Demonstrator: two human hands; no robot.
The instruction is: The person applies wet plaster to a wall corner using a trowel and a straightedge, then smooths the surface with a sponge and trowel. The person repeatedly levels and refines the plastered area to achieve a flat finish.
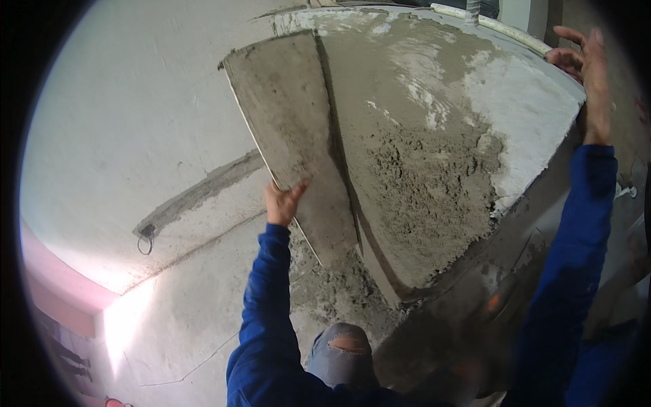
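My left hand (285,201) grips the left edge of a long, cement-smeared board (291,122), thumb across its face. The board stands tilted before the wall, its lower end by a heap of wet mortar (339,288). Right of it, fresh grey mortar (420,183) coats the wall panel, smooth higher up and rough lower down. A bare white strip (508,102) shows along the panel's right side. At the panel's upper right corner my right hand (580,64) is raised, fingers apart, nothing seen in it. Whether it touches the corner, I cannot tell.
A white pipe (491,27) runs along the top edge of the panel. On the left wall, a patched grey groove (196,190) ends in a loop of wire (145,242). My bent knee (342,353), in torn grey trousers, is close below the mortar heap.
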